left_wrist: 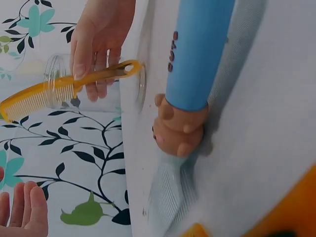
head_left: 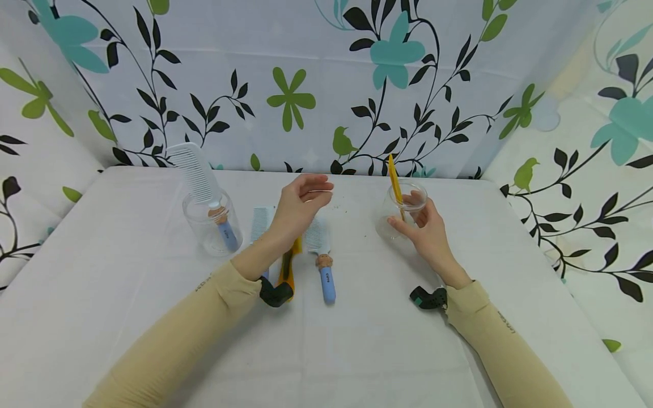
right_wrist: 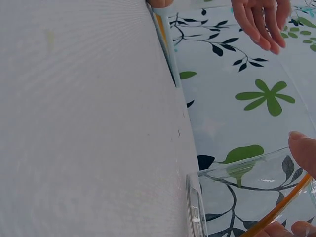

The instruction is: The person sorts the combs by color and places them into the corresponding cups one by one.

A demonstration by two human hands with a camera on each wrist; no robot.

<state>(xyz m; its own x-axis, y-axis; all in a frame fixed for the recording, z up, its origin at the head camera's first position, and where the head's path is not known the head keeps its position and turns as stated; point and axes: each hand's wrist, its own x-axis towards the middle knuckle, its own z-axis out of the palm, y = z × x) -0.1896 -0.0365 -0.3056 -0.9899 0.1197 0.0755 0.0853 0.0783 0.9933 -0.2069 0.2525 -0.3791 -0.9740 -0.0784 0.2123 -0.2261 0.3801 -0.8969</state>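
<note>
My right hand (head_left: pixel 428 238) grips a clear glass jar (head_left: pixel 388 224) standing on the table, thumb on the near side and fingers around the far side. A yellow comb (left_wrist: pixel 37 101) leans inside this jar, its teeth rising above the rim. My left hand (head_left: pixel 303 204) hovers with loosely bent fingers and holds nothing. Beneath and beside it lie a comb with a blue handle (head_left: pixel 328 283) and a brown bear-shaped collar, another pale comb (head_left: pixel 261 221), and a yellow comb (head_left: pixel 287 269) partly hidden by the left wrist.
A second glass jar (head_left: pixel 196 229) stands at the left, with a blue-handled comb (head_left: pixel 196 173) leaning in it, teeth up. The white table (head_left: pixel 367 340) ends at a patterned cloth (head_left: pixel 316 45) behind and at the sides.
</note>
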